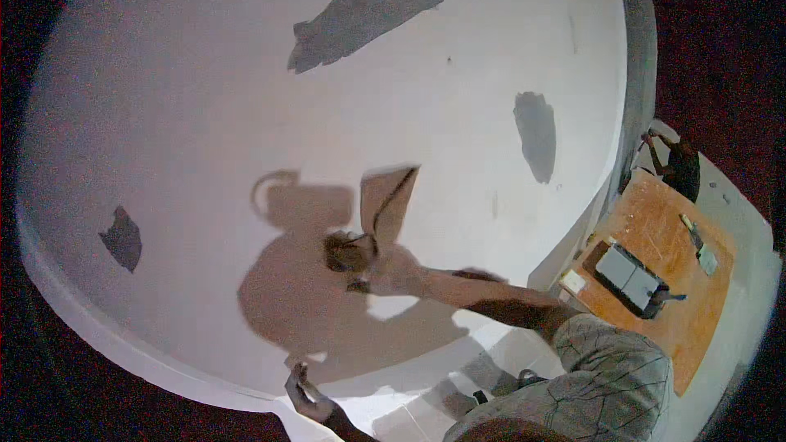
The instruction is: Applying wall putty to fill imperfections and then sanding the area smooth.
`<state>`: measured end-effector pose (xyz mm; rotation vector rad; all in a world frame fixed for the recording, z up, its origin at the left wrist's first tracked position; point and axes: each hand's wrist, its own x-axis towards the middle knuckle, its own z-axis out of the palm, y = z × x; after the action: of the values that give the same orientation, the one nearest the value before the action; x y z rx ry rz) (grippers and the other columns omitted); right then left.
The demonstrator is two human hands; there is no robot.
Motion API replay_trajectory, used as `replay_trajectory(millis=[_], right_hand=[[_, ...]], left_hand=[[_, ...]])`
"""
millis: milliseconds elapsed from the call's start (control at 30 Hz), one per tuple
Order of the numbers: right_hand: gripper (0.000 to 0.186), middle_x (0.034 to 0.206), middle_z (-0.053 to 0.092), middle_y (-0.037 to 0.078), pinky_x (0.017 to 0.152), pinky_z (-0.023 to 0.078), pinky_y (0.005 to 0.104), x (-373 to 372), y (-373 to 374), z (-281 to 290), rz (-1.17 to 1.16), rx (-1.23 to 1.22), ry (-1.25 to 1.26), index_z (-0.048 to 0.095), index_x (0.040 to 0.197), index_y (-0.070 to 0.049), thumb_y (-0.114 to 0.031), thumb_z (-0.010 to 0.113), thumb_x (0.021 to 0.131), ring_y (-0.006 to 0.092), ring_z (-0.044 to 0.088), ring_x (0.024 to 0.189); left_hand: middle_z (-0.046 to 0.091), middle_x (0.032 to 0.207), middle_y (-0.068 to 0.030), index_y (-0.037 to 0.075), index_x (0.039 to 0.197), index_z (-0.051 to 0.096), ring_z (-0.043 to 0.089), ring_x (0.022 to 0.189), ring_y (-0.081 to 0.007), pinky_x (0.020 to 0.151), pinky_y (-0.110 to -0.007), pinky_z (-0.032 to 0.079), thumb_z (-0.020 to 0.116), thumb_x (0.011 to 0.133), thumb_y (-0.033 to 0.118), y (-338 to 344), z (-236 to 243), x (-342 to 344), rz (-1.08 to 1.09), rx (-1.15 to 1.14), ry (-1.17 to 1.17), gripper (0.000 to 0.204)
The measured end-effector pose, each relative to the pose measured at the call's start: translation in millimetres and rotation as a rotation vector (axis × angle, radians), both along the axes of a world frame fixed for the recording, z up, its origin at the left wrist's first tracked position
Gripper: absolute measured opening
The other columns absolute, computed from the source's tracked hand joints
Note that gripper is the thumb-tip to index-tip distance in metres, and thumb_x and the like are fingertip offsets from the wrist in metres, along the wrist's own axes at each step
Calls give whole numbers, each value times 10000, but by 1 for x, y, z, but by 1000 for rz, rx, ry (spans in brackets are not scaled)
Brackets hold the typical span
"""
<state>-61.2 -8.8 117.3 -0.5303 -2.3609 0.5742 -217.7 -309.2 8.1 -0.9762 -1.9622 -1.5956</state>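
My right hand (352,252) is closed, close to a pale wall (458,147). It grips what looks like a broad putty knife (396,195), its thin blade seen nearly edge-on; the brownish patch beside the blade seems to be its shadow. The fingers hide the handle. Lower down, near the wall's bottom edge, my left hand (309,397) has its fingers loosely curled and apart, with nothing visible in it. Grey patches mark the wall: a long one (368,15) at the top, an upright one (536,137) at right and a small one (122,239) at left.
On the right stands an orange-brown wooden table (704,311). It bears a black tray (630,277) with grey contents and another putty knife (700,245). Behind the table is another person (681,168). My shadow (286,295) falls across the wall; pale tiles (434,409) lie below.
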Motion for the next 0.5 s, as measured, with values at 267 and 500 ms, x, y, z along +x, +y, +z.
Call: replay_trajectory(millis=[267,500], right_hand=[[793,1515,392,299,1142,327,552,106,128,52,-897,452,732,304,1561,-6,-229,675,896,521,404,1339],[578,1197,665,141,907,528,451,15,74,-144,197,-212,-432,614,1286,-78,-537,622,934,321,636,1112]], left_hand=[[725,987,-165,-36,1074,684,696,905,-268,839,-411,587,547,1063,177,-43,33,-32,19,167,240,254],[715,1171,-173,52,1236,633,679,1090,-327,960,-457,517,551,1056,230,-36,-18,-2,188,-188,72,266]])
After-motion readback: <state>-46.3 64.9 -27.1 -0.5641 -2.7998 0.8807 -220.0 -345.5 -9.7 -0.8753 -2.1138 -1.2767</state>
